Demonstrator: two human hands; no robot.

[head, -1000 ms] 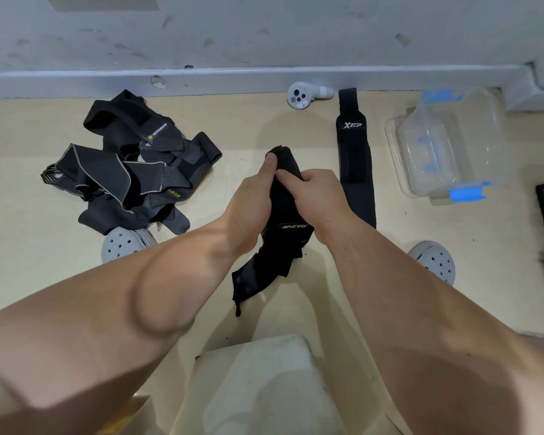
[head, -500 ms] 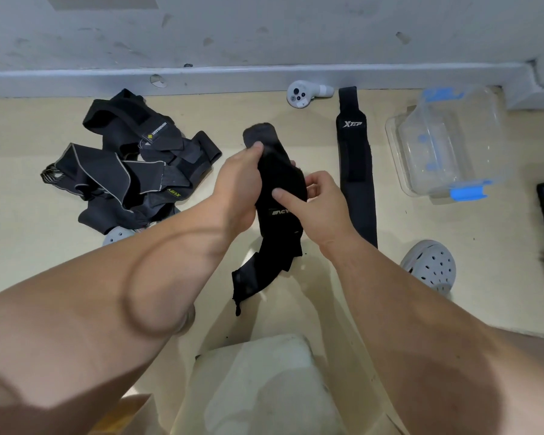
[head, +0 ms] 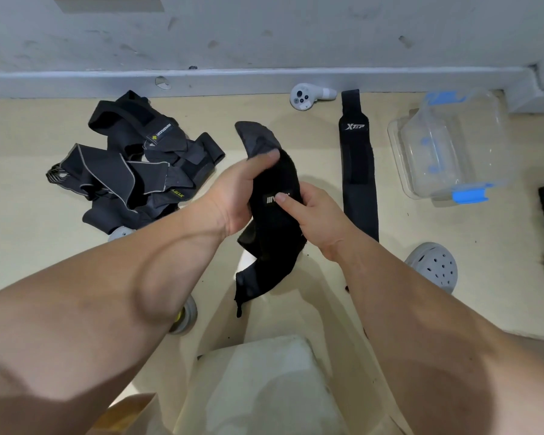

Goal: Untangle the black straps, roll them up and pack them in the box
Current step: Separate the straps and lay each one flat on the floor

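**Both hands clamped on 1 black strap above the floor**

Nearest the camera, a pale rounded block (head: 264,390) fills the bottom centre, with 2 bare forearms reaching forward on either side of it. Just beyond, the left hand (head: 233,196) grips the upper part of a black strap (head: 274,240). Its thumb lies across the front and its fingers are hidden behind the fabric. The right hand (head: 321,221) pinches the same strap at mid-length, its thumb pressing on a small white logo and its fingers curled behind. The strap's top end curves up past the left thumb, and its lower end hangs loose toward the beige floor (head: 29,246).

A grey perforated shoe (head: 434,268) sits on the floor to the right of the right wrist. Further out on the left lies a tangled pile of straps (head: 132,174), black with grey edging. On the right, a flat strap (head: 358,183) with white lettering lies stretched out straight, well apart from the pile. Just right of it stands the clear box (head: 453,146) with blue latches. A white controller (head: 305,96) rests near the flat strap's far end, at the foot of the white wall (head: 264,32).
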